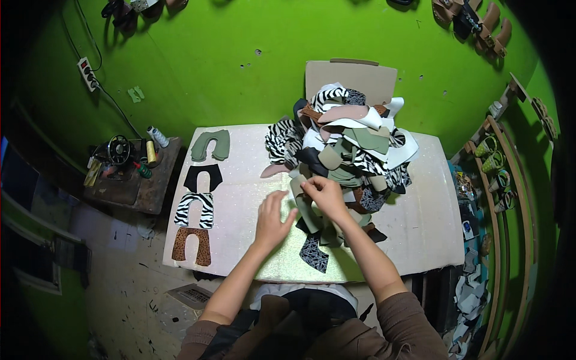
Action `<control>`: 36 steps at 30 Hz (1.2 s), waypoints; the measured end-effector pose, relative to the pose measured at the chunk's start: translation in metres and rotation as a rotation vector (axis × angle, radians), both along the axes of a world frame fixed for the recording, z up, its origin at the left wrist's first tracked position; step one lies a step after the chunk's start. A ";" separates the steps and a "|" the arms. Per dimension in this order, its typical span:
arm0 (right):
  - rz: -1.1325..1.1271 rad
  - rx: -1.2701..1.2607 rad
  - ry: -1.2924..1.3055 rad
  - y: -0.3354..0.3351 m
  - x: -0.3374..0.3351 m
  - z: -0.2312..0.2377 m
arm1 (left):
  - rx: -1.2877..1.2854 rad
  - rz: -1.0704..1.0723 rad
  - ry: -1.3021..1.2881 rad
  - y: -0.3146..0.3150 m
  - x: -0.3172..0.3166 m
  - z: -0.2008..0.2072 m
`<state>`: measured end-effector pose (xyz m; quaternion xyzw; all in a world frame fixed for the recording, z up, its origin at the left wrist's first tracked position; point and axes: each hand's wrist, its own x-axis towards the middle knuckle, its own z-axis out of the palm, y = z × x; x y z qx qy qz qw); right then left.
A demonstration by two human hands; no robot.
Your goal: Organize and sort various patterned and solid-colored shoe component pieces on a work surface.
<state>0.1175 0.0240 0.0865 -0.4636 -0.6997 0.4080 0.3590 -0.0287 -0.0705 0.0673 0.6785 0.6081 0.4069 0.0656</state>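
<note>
My right hand (324, 197) pinches a curved olive-green cut piece (308, 215) by its upper end, where a tan patch shows. The piece hangs at the near left side of a big heap of cut pieces (354, 141) in zebra, white, pink, green, black and brown leopard. Just left of it, my left hand (275, 221) is held over the table with fingers apart and nothing in it. Along the table's left side lie arch-shaped pieces in a column: olive green (221, 146), black (193, 178), zebra-striped (206, 210) and brown leopard (204, 247).
The pale table (414, 240) stands against a green wall, with a tan board (351, 75) behind the heap. A dark patterned piece (314, 255) lies near the front edge. At left is a sewing machine (120, 153) with thread cones. A wooden rack (495, 240) holds sandals at right.
</note>
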 end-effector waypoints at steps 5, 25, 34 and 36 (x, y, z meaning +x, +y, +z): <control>0.124 0.027 0.057 -0.027 -0.041 -0.011 | 0.058 0.049 -0.082 -0.009 -0.013 -0.001; 0.474 -0.045 -0.164 -0.045 -0.085 -0.008 | -0.064 -0.127 -0.078 -0.026 -0.119 -0.016; 0.595 -0.127 -0.257 -0.048 -0.085 -0.003 | -0.380 -0.231 -0.203 -0.016 -0.138 -0.023; 0.604 -0.062 -0.233 -0.053 -0.085 -0.009 | -0.353 -0.319 -0.149 -0.013 -0.142 -0.025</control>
